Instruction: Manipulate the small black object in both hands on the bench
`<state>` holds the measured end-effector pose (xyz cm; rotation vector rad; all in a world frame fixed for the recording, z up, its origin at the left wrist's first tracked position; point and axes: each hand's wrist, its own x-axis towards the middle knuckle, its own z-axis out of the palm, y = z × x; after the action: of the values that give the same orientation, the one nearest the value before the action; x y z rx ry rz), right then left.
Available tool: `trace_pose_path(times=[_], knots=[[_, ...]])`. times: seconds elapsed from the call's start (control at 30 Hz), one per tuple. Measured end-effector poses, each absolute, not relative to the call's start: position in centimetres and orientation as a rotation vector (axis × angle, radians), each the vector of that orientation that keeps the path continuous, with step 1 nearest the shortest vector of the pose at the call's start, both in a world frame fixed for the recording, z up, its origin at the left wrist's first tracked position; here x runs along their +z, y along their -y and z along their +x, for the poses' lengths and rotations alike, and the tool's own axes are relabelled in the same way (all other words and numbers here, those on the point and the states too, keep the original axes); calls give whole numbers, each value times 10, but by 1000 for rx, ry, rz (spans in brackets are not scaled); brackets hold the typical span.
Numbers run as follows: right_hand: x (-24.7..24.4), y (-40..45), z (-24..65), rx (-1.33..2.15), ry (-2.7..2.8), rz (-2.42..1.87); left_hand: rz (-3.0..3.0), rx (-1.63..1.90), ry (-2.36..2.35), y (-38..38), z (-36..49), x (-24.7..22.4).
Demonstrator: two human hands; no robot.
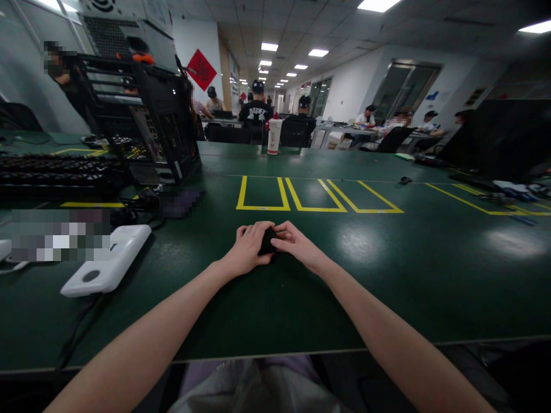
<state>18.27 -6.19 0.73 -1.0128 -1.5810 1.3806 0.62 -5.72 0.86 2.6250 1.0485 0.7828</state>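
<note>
A small black object (pixel 267 241) lies between my two hands, low over the green table (pixel 275 310); its kind is too dark and covered to make out. My left hand (pixel 252 248) is closed over its left side, with the fingers on top and the thumb at the near edge. From the right, my right hand (pixel 297 244) pinches the object's other side between thumb and fingers. Just beyond both hands, yellow tape outlines (pixel 263 208) mark the tabletop.
A black open-frame computer case (pixel 161 132) stands at the back left. Nearer on the left lies a white power bank (pixel 109 261) with a cable. A white cup (pixel 272 136) stands at the far edge. Cables and dark items (pixel 491 198) lie far right. People sit beyond.
</note>
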Motion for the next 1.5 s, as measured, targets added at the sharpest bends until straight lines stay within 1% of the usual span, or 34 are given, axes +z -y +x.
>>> trace_pose_path(times=[0.3, 0.5, 0.83, 1.03, 1.13, 1.3, 1.5], knots=[[4, 58, 181, 1366, 1547, -1107, 2622, 772, -1063, 55, 6, 6], [9, 61, 183, 1440, 1568, -990, 2642, 818, -1074, 50, 8, -3], [8, 60, 179, 1384, 1522, -1095, 2652, 810, -1066, 51, 8, -1], [9, 61, 184, 1436, 1590, -952, 2648, 791, -1063, 54, 7, 3], [10, 62, 184, 1459, 1566, -961, 2649, 770, -1069, 56, 6, 7], [7, 60, 181, 1390, 1542, -1029, 2641, 767, -1057, 58, 6, 10], [4, 57, 182, 1369, 1569, -1034, 2639, 812, -1076, 52, 8, 0]])
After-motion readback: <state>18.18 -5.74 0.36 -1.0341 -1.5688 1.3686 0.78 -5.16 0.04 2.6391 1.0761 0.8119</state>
